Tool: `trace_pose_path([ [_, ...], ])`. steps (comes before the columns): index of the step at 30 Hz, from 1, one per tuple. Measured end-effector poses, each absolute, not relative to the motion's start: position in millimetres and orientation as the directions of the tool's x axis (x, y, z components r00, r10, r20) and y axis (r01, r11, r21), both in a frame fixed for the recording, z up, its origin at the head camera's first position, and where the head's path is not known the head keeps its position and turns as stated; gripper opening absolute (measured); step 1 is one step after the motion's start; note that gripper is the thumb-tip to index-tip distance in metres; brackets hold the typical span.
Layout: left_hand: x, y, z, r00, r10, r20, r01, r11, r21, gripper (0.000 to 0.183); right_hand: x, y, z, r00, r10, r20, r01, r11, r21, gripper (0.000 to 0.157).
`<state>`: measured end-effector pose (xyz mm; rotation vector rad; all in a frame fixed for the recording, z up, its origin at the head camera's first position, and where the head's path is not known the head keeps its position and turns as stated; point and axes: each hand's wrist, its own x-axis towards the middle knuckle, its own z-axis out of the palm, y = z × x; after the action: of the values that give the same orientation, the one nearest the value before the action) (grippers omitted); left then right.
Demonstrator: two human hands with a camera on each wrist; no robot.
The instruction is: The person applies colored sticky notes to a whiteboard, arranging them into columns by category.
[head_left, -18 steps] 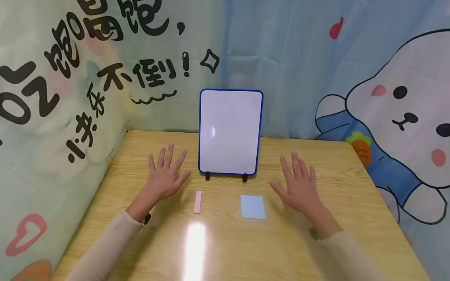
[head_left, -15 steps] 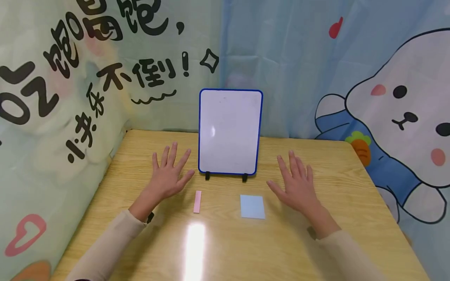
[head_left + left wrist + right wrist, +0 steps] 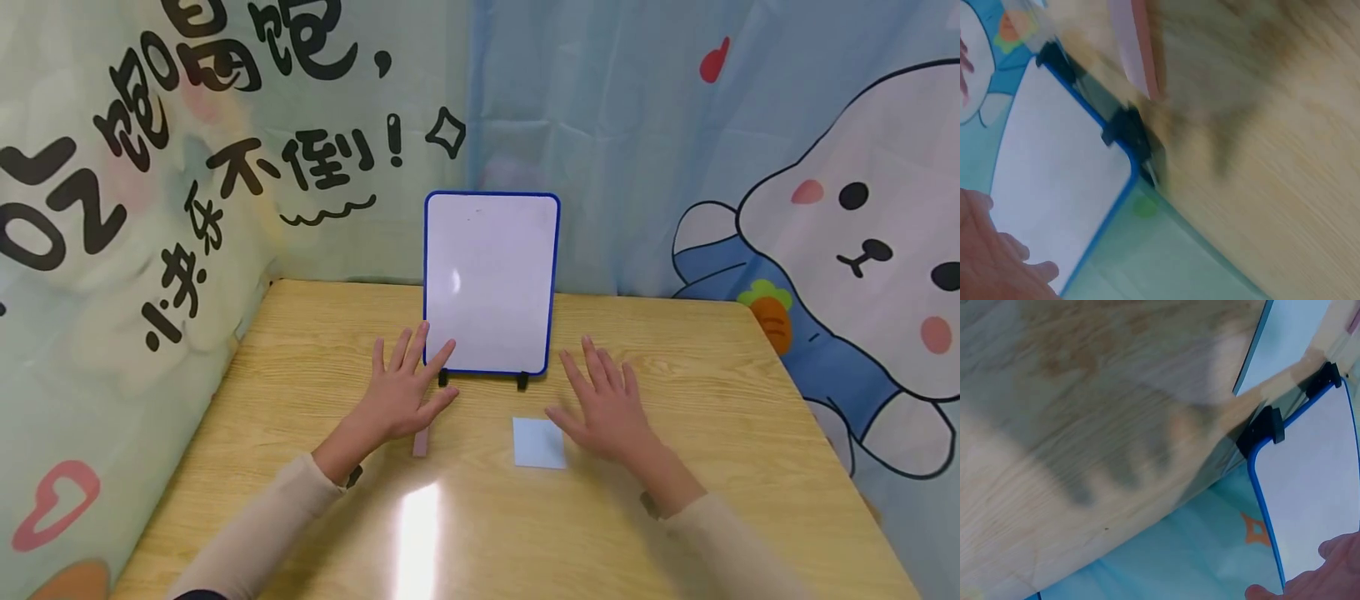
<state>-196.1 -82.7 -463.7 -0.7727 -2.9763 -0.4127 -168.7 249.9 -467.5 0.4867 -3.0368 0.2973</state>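
Observation:
My left hand (image 3: pixel 396 402) is spread over the table, holding nothing, and hides the upper part of a narrow pink sticky-note pad (image 3: pixel 420 445). In the left wrist view that pad (image 3: pixel 1132 47) shows some thickness. Near the upper right corner of a square pale blue sticky-note pad (image 3: pixel 536 443), my right hand (image 3: pixel 611 417) hovers with fingers outstretched and nothing in its grasp. Behind both pads stands a small whiteboard (image 3: pixel 491 279) with a blue frame. The left fingertips overlap its lower left corner in the head view; contact cannot be told.
Black feet (image 3: pixel 522 382) hold the whiteboard upright on the wooden table (image 3: pixel 480 533). A printed curtain (image 3: pixel 600 150) hangs behind the table and along its left side. Bright glare (image 3: pixel 417 533) lies on the front of the tabletop.
Both hands have moved inward toward the middle. My left hand has come right, over part of the pink pad; my right hand has come left, closer to the blue pad. The pads have stayed put.

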Motion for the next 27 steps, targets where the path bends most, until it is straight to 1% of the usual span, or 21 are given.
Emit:
trace_pose_path([
  [8,-190,-59,-477,-0.837,0.545,0.049,0.545,0.822,0.164,0.067,-168,240,-478,-0.924,-0.373,0.077,-0.381,0.914,-0.14,0.084],
  [12,-183,-49,-486,-0.805,0.594,0.019,0.59,0.794,0.147,0.066,-166,234,-485,-0.908,-0.414,0.06,-0.418,0.9,-0.124,0.085],
  [17,-174,-37,-498,-0.756,0.655,0.022,0.65,0.745,0.152,0.066,-159,231,-489,-0.889,-0.455,0.042,-0.456,0.877,-0.149,0.086],
  [20,-171,-32,-502,-0.742,0.67,0.024,0.663,0.729,0.169,0.065,-156,230,-492,-0.866,-0.498,0.048,-0.499,0.852,-0.158,0.087],
  [24,-168,-27,-504,-0.73,0.684,0.008,0.675,0.718,0.168,0.066,-152,228,-497,-0.819,-0.567,0.095,-0.574,0.806,-0.146,0.086],
  [27,-166,-24,-506,-0.717,0.697,-0.013,0.688,0.71,0.153,0.066,-150,226,-499,-0.787,-0.605,0.123,-0.617,0.771,-0.156,0.078],
])
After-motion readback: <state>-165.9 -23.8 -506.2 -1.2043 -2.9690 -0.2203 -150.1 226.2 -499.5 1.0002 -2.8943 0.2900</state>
